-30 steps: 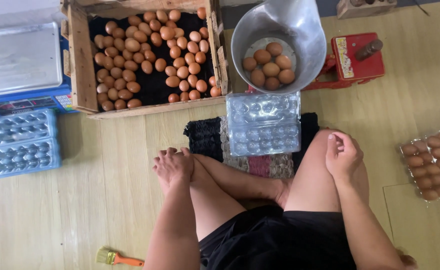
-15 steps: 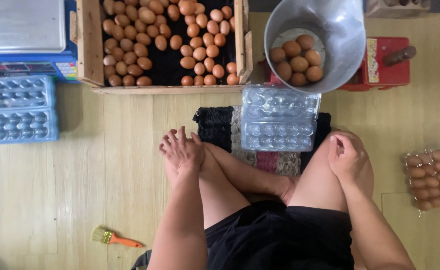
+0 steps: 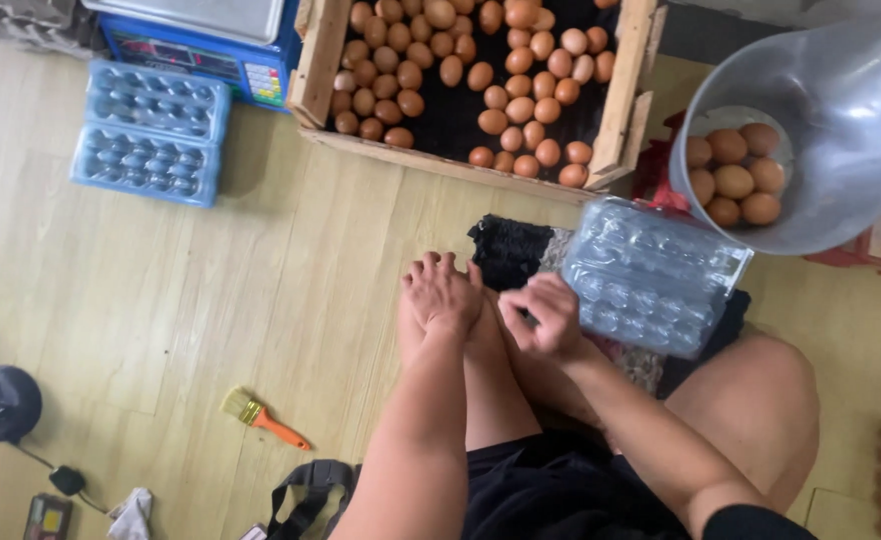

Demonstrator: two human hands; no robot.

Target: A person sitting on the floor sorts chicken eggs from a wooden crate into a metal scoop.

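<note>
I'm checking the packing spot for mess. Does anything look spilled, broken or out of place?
Nothing spilled or broken shows. The eggs lie inside the wooden crate and the grey bowl. Only a small orange-handled brush lies loose on the floor.

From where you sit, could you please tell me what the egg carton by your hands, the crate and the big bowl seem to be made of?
The egg carton looks like thin clear plastic: glossy, see-through, with moulded cups. The crate appears to be raw, unpainted wood, with visible grain and plank edges. The bowl seems to be translucent grey plastic with a smooth sheen, though brushed metal can't be ruled out.
</note>
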